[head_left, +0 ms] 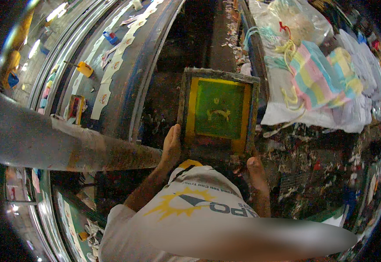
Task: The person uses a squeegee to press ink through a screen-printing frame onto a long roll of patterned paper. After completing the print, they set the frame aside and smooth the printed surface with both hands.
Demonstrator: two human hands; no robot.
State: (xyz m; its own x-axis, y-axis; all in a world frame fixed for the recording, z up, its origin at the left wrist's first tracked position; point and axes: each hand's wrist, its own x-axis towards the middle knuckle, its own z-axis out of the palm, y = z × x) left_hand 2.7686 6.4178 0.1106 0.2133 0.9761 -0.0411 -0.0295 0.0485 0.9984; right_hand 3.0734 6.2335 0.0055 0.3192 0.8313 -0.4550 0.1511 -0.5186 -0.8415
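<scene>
Both my hands hold a screen printing frame (255, 111) in front of my body. It has a dark, worn border, yellow edges inside, and a green mesh with a small pale design. My left hand (172, 140) grips its lower left side, fingers along the outer edge. On the lower right corner is my right hand (256, 169), its thumb showing and its other fingers hidden behind the frame.
At left runs a long printing table (133, 83) with printed white fabric pieces (112, 72), a yellow-handled tool (85, 69) and a blue-and-red item (110, 37). A thick grey pipe (81, 146) crosses at left. Striped pastel cloth (314, 78) lies on white fabric at right. Scraps litter the floor (308, 161).
</scene>
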